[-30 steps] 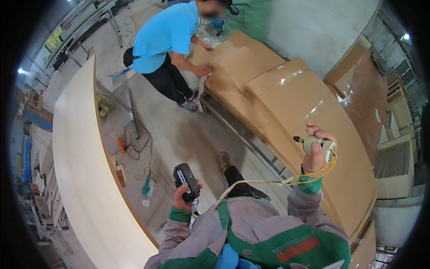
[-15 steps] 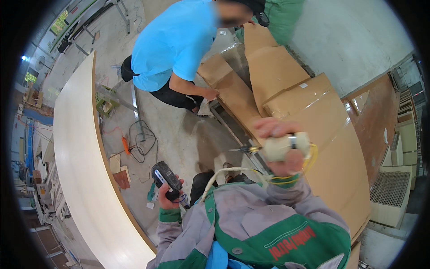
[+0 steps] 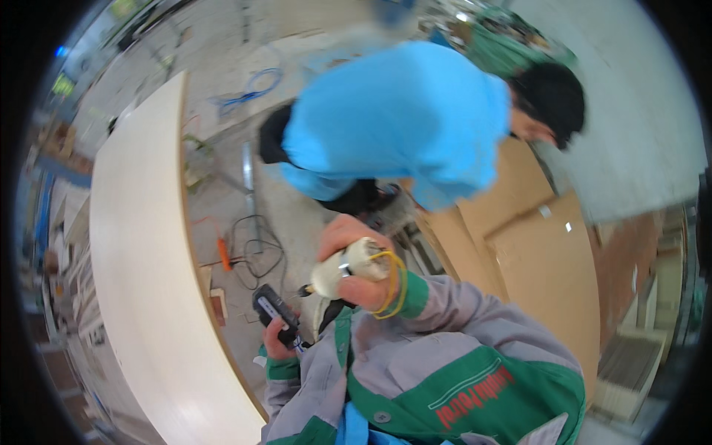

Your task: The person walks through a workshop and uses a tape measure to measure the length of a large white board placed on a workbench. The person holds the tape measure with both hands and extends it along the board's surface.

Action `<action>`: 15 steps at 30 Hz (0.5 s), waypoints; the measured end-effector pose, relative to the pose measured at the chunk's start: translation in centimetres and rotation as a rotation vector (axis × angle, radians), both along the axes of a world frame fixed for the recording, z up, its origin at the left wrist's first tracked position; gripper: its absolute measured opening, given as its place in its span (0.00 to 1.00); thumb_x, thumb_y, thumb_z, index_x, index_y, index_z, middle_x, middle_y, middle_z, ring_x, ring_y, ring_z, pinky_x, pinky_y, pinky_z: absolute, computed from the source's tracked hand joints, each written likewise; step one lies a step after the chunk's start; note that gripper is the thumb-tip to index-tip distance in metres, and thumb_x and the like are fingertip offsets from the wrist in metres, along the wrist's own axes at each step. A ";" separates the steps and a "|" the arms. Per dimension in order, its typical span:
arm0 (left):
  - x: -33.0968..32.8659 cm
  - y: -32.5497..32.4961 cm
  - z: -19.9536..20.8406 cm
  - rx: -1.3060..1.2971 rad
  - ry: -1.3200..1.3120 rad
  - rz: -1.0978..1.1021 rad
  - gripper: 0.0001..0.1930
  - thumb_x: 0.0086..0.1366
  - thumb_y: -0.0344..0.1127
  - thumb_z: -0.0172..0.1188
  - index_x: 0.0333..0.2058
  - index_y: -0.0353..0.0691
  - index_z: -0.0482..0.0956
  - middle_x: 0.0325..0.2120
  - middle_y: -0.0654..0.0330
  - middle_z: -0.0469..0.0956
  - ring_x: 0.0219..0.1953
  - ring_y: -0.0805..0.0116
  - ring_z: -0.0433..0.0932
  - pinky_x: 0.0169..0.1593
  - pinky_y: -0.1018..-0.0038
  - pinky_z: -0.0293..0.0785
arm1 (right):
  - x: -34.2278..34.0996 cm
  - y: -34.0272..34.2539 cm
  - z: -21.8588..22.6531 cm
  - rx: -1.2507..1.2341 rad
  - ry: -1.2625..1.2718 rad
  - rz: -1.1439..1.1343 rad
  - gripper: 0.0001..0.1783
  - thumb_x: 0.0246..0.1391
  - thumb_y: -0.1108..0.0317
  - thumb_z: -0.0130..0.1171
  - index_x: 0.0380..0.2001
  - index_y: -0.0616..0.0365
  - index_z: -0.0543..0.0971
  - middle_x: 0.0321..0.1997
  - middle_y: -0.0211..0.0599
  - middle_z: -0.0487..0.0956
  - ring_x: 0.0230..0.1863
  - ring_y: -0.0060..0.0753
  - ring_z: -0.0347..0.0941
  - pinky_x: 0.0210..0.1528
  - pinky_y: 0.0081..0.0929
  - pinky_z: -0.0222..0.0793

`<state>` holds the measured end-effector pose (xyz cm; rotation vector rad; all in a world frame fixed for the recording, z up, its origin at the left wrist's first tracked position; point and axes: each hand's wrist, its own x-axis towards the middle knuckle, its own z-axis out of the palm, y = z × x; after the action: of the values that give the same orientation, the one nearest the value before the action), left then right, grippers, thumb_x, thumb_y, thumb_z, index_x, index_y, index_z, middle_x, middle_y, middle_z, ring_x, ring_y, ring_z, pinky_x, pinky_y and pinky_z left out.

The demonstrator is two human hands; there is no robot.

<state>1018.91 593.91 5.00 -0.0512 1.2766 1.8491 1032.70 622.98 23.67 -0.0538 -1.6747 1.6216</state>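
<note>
My right hand (image 3: 343, 233) wraps round a cream cylindrical power tool (image 3: 347, 270) with a silver band. Yellow wires (image 3: 399, 273) loop from its back end, and a dark tip points down and left toward my other hand. My left hand (image 3: 277, 343), lower and to the left, is closed on a black battery pack (image 3: 274, 304) with thin wires at its lower end. The tool's tip is close to the pack; whether they touch I cannot tell. A pale cable (image 3: 322, 315) runs beside the tool, partly hidden.
A long pale board (image 3: 141, 245) stands along my left. Ahead, a co-worker in a blue shirt (image 3: 393, 111) bends over cardboard sheets (image 3: 549, 259) on the right. An orange tool (image 3: 224, 254) and a dark cord (image 3: 256, 241) lie on the floor.
My right hand has swung left with the power tool, nearer the battery pack. The co-worker has shifted right in view and bends lower over the cardboard. The view has moved too.
</note>
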 end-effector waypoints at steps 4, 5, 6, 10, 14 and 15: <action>-8.2 4.2 2.7 -0.020 0.172 -0.005 0.29 0.62 0.37 0.70 0.61 0.34 0.75 0.47 0.54 0.85 0.46 0.62 0.86 0.52 0.67 0.82 | -8.7 3.6 0.1 0.043 -0.024 -0.026 0.24 0.50 0.51 0.70 0.42 0.60 0.82 0.42 0.41 0.79 0.43 0.38 0.74 0.47 0.36 0.71; -10.1 5.2 2.8 -0.053 0.215 -0.037 0.29 0.62 0.37 0.72 0.60 0.34 0.76 0.46 0.55 0.85 0.45 0.64 0.86 0.51 0.69 0.82 | -10.6 4.3 -0.1 0.004 -0.008 -0.057 0.25 0.52 0.49 0.69 0.42 0.61 0.82 0.42 0.42 0.79 0.42 0.36 0.74 0.47 0.36 0.71; -11.8 6.0 2.6 -0.068 0.265 -0.055 0.29 0.61 0.37 0.73 0.60 0.35 0.76 0.45 0.56 0.85 0.45 0.66 0.86 0.50 0.70 0.81 | -12.4 4.8 -0.4 -0.030 -0.010 -0.096 0.26 0.54 0.47 0.68 0.42 0.62 0.82 0.42 0.42 0.79 0.42 0.35 0.74 0.46 0.36 0.71; -16.9 9.5 1.7 -0.101 0.188 -0.117 0.28 0.60 0.39 0.73 0.56 0.31 0.77 0.47 0.55 0.84 0.49 0.61 0.86 0.52 0.66 0.82 | -18.1 7.2 -0.9 -0.068 0.044 -0.221 0.29 0.60 0.44 0.64 0.45 0.63 0.80 0.43 0.39 0.79 0.40 0.31 0.75 0.44 0.33 0.73; -22.4 15.4 1.2 0.002 0.057 -0.173 0.31 0.61 0.38 0.72 0.60 0.32 0.75 0.51 0.53 0.83 0.51 0.58 0.85 0.55 0.63 0.81 | -26.0 12.5 -2.3 -0.334 0.082 -0.188 0.30 0.61 0.44 0.65 0.50 0.61 0.77 0.42 0.38 0.78 0.41 0.31 0.78 0.39 0.34 0.79; -24.2 17.2 1.1 0.013 0.042 -0.204 0.31 0.61 0.38 0.71 0.61 0.33 0.75 0.51 0.53 0.83 0.51 0.59 0.85 0.56 0.63 0.81 | -28.0 14.5 -2.6 -0.398 0.110 -0.171 0.29 0.63 0.46 0.64 0.51 0.62 0.77 0.42 0.38 0.79 0.41 0.31 0.79 0.40 0.33 0.79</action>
<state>994.69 611.10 6.14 0.1215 1.2504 1.6913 1004.65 637.45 21.04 -0.2936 -1.2114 1.7673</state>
